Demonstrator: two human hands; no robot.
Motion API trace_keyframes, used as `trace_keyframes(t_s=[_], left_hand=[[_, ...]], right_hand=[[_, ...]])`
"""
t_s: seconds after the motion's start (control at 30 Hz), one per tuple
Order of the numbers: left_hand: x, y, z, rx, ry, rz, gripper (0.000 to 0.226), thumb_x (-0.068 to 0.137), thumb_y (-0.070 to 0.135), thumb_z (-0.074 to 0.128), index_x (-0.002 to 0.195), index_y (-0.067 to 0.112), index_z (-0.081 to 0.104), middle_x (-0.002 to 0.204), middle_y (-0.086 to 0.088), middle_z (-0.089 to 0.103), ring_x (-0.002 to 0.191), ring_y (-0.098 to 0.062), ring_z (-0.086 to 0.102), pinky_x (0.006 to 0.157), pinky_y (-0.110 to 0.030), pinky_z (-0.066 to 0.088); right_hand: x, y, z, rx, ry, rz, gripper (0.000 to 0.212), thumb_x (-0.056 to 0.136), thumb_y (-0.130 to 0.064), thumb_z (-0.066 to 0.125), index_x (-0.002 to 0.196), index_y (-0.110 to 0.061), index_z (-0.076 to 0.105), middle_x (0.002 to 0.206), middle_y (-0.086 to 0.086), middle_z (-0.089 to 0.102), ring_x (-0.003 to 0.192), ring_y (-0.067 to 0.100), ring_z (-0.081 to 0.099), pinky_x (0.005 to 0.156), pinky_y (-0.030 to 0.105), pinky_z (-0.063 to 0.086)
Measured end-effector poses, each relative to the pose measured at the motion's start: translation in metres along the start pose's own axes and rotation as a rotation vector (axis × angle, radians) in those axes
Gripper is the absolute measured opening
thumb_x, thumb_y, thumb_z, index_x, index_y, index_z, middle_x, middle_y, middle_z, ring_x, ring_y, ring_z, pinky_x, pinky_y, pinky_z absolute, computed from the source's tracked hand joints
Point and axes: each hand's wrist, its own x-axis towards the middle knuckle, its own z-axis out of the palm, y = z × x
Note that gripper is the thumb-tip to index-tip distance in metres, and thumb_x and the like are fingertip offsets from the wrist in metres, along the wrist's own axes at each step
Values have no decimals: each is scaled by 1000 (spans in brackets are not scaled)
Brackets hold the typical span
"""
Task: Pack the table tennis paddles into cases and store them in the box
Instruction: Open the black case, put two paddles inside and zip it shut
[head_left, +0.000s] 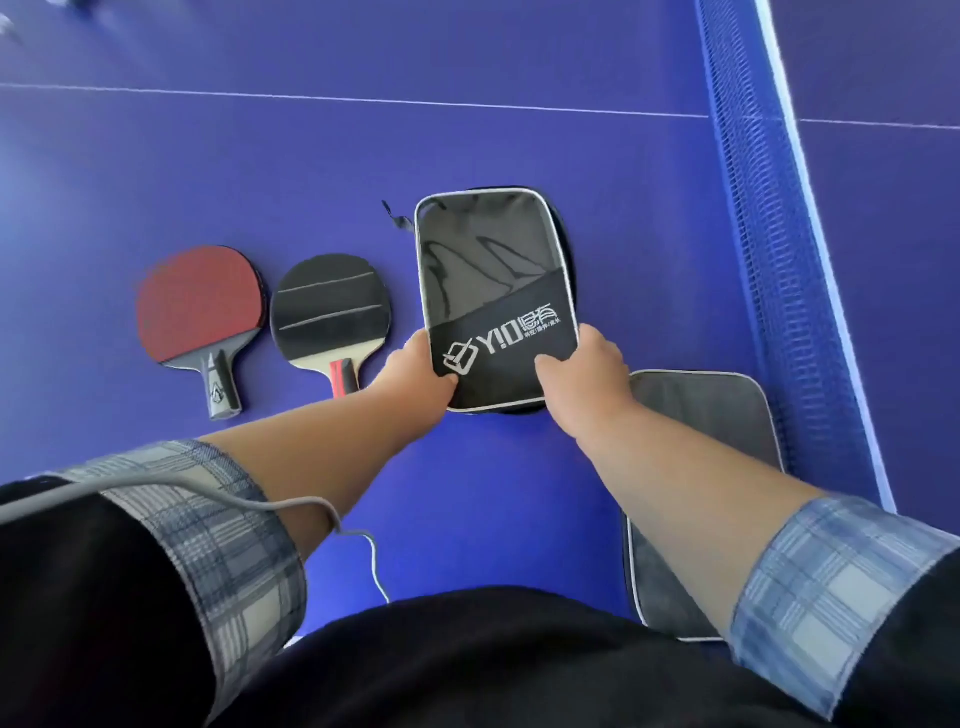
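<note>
— What lies on the blue table tennis table (467, 519), going from left to right?

— Farthest left, the red-faced paddle (200, 306). Just beside it on the right, the black-faced paddle with pale stripes (330, 312); the two lie close together, handles toward the person. Right of those comes the dark rectangular zip case with pale piping and printed lettering (496, 291).

— And the hands?

— The left hand (415, 371) is on the case's near left corner, the right hand (584, 371) on its near right corner.

— Anything else?

— A second grey fabric case with pale piping (696, 431) lies nearer the person and to the right, partly under the right forearm. The blue mesh net (769, 249) runs along the right side, just beyond both cases.
</note>
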Motion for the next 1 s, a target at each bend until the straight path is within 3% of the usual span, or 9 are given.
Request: trace_keyframes(t_s=[0.07, 0.13, 0.2, 0.33, 0.57, 0.77, 0.9, 1.0], left_hand=[[-17, -13, -7, 39, 9, 3, 32, 90, 26, 51, 122, 30, 46, 98, -2, 58, 77, -20, 56, 58, -24, 42], [-35, -28, -8, 30, -39, 6, 32, 91, 26, 53, 122, 28, 44, 104, -4, 56, 84, -25, 59, 69, -37, 55], [-52, -42, -4, 37, -94, 12, 32, 92, 24, 54, 122, 26, 45, 108, -6, 58, 87, -29, 61, 77, -45, 56], [-79, -66, 12, 28, -161, -4, 34, 92, 24, 55, 125, 26, 45, 116, -4, 57, 91, -26, 61, 80, -43, 54], [-98, -93, 23, 69, -258, 49, 35, 90, 25, 61, 123, 25, 47, 120, 0, 56, 93, -23, 62, 81, -43, 56], [-107, -117, 16, 216, -443, 117, 36, 90, 24, 59, 124, 21, 47, 119, -1, 57, 81, -27, 68, 73, -44, 60], [-112, -125, 12, 293, -525, 132, 43, 91, 29, 59, 130, 18, 44, 124, -6, 57, 100, -28, 63, 90, -45, 53], [-116, -127, 7, 318, -555, 137, 50, 93, 33, 57, 134, 12, 36, 121, -9, 58, 100, -29, 62, 90, -44, 51]], right_hand=[[-27, 3, 2, 58, -52, 7, 27, 83, -28, 56, 105, -13, 56, 112, 10, 61, 98, 37, 61, 82, 51, 57], [-51, 14, 7, 64, -97, 27, 28, 85, -29, 58, 107, -13, 55, 115, 11, 59, 102, 37, 60, 85, 51, 56], [-70, 30, 12, 42, -154, 63, 36, 86, -30, 59, 117, -13, 55, 120, 11, 58, 108, 37, 59, 92, 52, 53], [-94, 55, 23, -33, -223, 123, 39, 87, -32, 58, 122, -16, 53, 122, 8, 56, 112, 34, 55, 93, 50, 52], [-137, 81, 39, -5, -148, 224, 56, 87, -32, 61, 139, -17, 48, 134, 7, 54, 120, 32, 53, 98, 45, 49], [-181, 85, 61, 32, -77, 348, 55, 84, -33, 63, 134, -15, 53, 131, 9, 59, 118, 33, 56, 100, 47, 48], [-192, 77, 68, 25, -62, 331, 43, 82, -35, 60, 122, -20, 59, 125, 9, 61, 110, 34, 60, 94, 48, 52], [-194, 73, 71, 30, -6, 317, 56, 87, -37, 60, 141, -24, 51, 143, 5, 50, 121, 29, 56, 100, 45, 49]])
